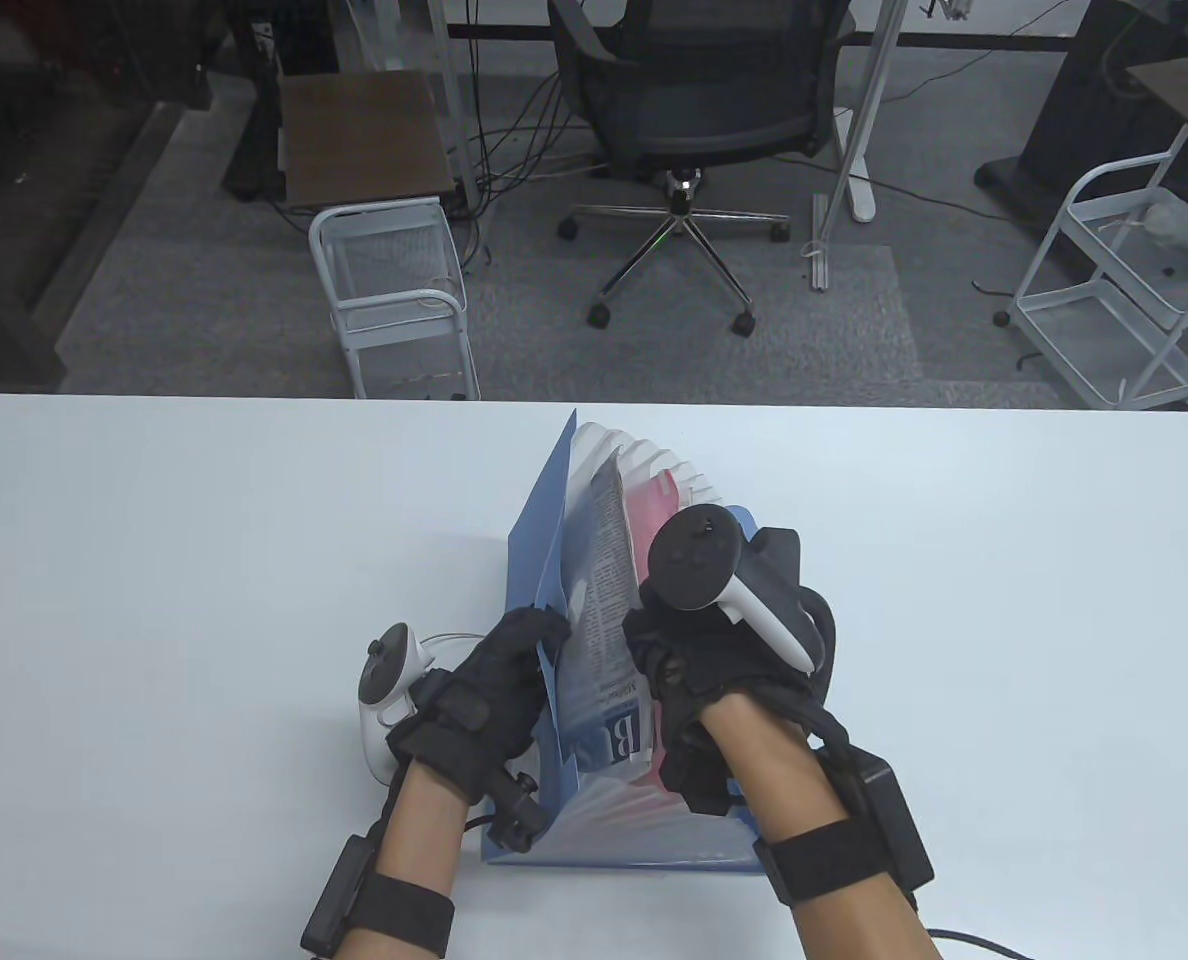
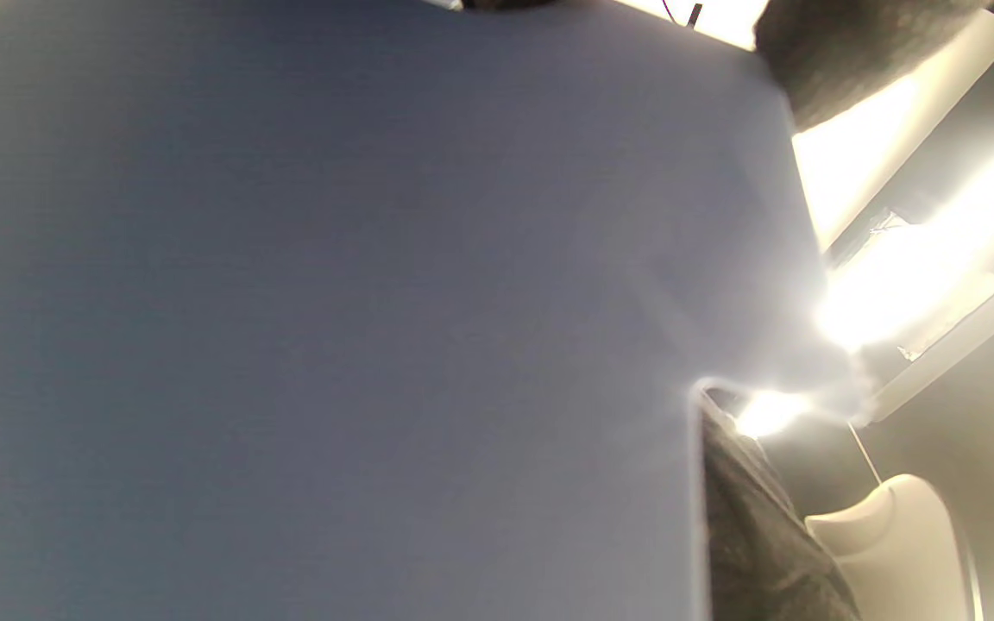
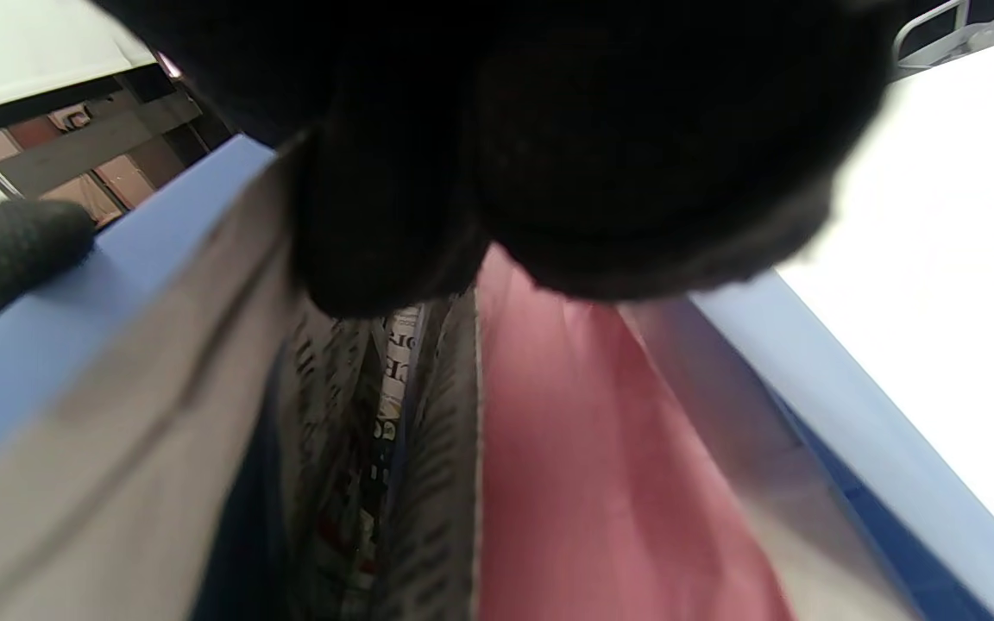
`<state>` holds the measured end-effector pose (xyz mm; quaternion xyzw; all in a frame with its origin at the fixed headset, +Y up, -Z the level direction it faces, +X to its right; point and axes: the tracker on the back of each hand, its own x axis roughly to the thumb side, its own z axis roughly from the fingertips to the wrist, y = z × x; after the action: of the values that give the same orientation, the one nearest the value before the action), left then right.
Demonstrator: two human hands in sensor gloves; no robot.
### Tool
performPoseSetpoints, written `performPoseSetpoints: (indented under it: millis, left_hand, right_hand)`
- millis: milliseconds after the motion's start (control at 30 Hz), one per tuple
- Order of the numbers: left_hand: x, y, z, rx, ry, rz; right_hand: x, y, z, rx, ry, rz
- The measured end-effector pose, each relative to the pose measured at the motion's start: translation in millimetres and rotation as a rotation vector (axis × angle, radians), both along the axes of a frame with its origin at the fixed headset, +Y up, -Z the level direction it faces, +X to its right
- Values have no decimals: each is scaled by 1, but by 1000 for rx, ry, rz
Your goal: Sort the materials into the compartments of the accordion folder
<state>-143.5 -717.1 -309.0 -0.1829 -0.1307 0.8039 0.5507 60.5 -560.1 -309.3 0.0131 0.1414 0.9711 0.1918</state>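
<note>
white table point(image 1: 204, 560) | left hand point(image 1: 489, 690) grips blue folder point(image 1: 539, 540) flap | right hand point(image 1: 704, 670) grasps newspaper point(image 1: 604, 620) inside

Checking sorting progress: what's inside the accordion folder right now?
Inside the accordion folder: a newspaper in a left pocket and a pink sheet beside it. The right hand covers the remaining pockets.

Newspaper point(image 1: 604, 640) masthead shows big "B"; rest of print too small to read
</note>
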Motion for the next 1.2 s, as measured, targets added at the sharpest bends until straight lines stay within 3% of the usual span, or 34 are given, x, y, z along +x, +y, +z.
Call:
performPoseSetpoints:
  millis: [733, 933, 1033, 1200]
  left_hand:
    - [5, -2, 0, 3, -16, -26]
    - [9, -2, 0, 0, -16, -42]
    - [10, -3, 0, 0, -17, -41]
    - [9, -2, -1, -2, -18, -43]
  right_hand:
    - [-21, -33, -19, -172, 27, 107]
    - [-9, -32, -18, -282, 47, -5]
    - [5, -18, -13, -184, 36, -45]
    - [35, 6, -3, 140, -58, -2]
